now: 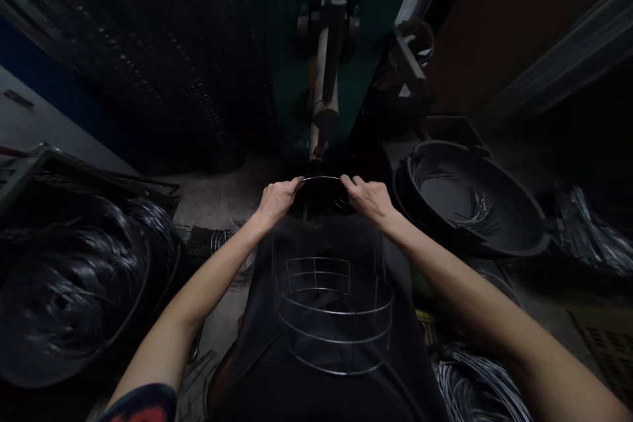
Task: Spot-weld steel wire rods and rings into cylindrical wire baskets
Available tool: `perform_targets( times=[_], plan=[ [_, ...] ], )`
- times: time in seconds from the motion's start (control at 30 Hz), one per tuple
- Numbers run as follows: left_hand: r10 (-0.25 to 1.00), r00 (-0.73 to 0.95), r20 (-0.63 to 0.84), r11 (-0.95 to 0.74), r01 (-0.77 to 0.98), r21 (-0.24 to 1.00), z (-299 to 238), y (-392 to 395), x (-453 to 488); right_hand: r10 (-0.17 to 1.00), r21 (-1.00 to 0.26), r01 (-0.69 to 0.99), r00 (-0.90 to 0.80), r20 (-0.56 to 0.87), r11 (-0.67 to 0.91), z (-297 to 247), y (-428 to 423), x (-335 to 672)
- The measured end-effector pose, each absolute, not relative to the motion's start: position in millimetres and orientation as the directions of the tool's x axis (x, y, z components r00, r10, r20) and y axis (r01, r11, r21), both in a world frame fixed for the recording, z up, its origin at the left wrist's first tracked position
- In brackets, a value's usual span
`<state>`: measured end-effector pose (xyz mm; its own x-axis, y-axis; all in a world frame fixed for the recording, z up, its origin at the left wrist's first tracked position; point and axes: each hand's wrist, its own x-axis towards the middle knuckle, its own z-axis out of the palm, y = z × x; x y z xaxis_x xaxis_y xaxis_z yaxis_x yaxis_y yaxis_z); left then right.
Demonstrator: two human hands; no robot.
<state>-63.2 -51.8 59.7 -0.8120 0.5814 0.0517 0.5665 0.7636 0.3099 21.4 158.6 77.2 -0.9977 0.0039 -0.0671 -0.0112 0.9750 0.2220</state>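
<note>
- From our head view, the wire basket point(333, 316) hangs before our dark apron point(257, 369), its far ring point(321, 178) just below the welder's electrode point(316, 148).
- Our left hand point(277, 201) and right hand point(366, 200) each keep a closed grip on that ring, at opposite sides.
- It looks light, stiff and slightly springy; the ring seems the best hold.
- Wire coils point(69, 283) lie left; a black tub point(440, 145) sits right.

My left hand point(277, 201) and right hand point(368, 201) hide part of the wire ring point(321, 178). The wire coils point(469, 389) at lower right get cut off below.
</note>
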Motion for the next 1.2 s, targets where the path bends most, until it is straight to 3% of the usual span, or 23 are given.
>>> perform_targets(
  times=[0.3,0.7,1.2],
  plan=[
    [0.608,-0.791,0.067,0.735,0.593,0.328,91.5,-48.9,-86.1,-0.014,0.199,-0.022,-0.999,-0.044,0.98,104.7,165.7,-0.6],
    [0.625,-0.774,0.104,0.717,0.621,0.317,88.2,-45.4,-107.3,-0.002,0.197,-0.016,-0.997,-0.072,0.98,113.4,167.5,-15.5],
    [0.659,-0.752,0.031,0.716,0.638,0.284,101.4,-42.8,-117.5,0.012,0.122,0.001,-0.996,-0.092,0.992,119.5,169.0,-21.8]
  ],
)
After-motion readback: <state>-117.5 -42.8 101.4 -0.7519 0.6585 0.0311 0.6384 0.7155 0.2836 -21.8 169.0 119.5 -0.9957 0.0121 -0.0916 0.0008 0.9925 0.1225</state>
